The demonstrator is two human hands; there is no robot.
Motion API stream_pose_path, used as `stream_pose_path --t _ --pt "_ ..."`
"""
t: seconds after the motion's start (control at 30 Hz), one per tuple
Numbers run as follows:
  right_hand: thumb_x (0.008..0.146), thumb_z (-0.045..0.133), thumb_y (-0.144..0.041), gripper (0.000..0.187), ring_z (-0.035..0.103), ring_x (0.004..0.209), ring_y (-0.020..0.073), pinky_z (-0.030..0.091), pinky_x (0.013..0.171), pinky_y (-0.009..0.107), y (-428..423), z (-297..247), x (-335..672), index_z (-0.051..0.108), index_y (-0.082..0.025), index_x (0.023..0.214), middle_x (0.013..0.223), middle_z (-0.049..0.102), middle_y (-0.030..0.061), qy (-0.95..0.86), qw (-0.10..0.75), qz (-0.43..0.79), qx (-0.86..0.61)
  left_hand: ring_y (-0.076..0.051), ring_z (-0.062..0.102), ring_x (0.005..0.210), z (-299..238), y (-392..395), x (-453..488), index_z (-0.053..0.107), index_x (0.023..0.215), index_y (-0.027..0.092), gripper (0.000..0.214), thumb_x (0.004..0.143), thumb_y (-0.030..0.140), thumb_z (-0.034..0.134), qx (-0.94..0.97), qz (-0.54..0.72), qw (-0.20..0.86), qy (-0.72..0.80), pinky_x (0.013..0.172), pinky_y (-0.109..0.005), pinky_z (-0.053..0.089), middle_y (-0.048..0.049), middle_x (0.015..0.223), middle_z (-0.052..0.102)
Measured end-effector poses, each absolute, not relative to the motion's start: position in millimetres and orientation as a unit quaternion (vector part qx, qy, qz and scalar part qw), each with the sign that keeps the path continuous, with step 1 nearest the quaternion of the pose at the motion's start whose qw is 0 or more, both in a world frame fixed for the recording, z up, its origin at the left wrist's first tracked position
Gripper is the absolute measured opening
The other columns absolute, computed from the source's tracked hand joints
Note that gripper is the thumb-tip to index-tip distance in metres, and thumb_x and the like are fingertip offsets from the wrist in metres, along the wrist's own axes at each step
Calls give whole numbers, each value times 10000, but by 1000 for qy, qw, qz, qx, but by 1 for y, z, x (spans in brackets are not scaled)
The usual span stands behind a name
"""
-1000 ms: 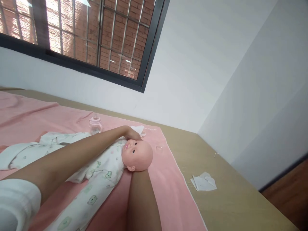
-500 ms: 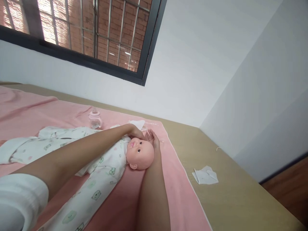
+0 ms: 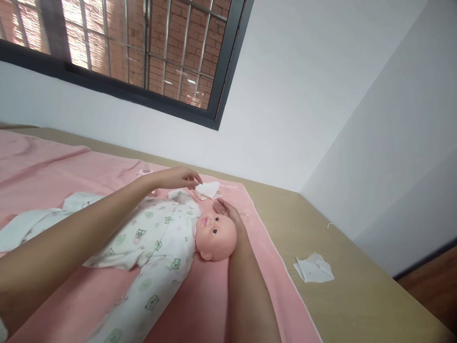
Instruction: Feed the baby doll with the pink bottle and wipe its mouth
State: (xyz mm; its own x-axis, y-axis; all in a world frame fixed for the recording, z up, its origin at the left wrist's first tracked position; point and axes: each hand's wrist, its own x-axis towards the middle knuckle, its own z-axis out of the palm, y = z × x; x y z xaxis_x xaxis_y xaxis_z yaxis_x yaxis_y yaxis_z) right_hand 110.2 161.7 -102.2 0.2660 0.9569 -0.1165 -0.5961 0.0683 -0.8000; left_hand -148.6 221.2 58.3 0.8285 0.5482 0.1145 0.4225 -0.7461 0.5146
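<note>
A baby doll (image 3: 215, 237) in a white sleepsuit (image 3: 162, 238) with green bear prints lies on its back on a pink blanket (image 3: 200, 295). Its bald head points right, face turned toward the window side. My left hand (image 3: 180, 178) is above the doll's far shoulder, fingers apart, their tips at the edge of a white tissue (image 3: 210, 189); whether they touch it I cannot tell. My right hand (image 3: 227, 208) rests beside the top of the doll's head, fingers stretched out, partly hidden by the head. The forearm runs along the head.
A baby bottle (image 3: 145, 169) stands behind my left wrist, mostly covered. A folded white cloth or tissue (image 3: 314, 267) lies on the wooden surface (image 3: 342, 305) to the right. Behind are a white wall (image 3: 285, 95) and a barred window (image 3: 143, 52).
My left hand has lifted away from the doll's head and moved left toward the tissue. My right hand stays beside the head. The view has shifted slightly.
</note>
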Motion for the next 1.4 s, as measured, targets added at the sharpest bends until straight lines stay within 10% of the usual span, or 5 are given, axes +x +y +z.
stream_pose_path --t 0.63,1.0,1.4 --pt "655 797 -332 309 636 1031 178 521 928 299 169 -76 108 728 -188 919 1157 676 65 -331 658 518 -434 -223 640 974 48 210 -198 684 1144 282 418 882 524 466 906 224 201 296 801 -263 460 -5 1111 710" --pt "497 715 -153 263 571 696 139 457 668 266 154 -35 117 693 -170 758 729 643 -2 -414 598 275 -629 -197 643 808 49 198 -195 686 1134 258 393 908 449 427 920 197 183 285 671 -265 423 -18 1041 724" --pt "734 577 -201 269 617 848 157 468 805 302 118 46 47 685 -213 980 991 702 32 -630 533 140 -548 -249 468 1281 34 189 -179 468 1364 215 570 859 464 556 901 331 180 216 1035 -347 396 -79 1412 505"
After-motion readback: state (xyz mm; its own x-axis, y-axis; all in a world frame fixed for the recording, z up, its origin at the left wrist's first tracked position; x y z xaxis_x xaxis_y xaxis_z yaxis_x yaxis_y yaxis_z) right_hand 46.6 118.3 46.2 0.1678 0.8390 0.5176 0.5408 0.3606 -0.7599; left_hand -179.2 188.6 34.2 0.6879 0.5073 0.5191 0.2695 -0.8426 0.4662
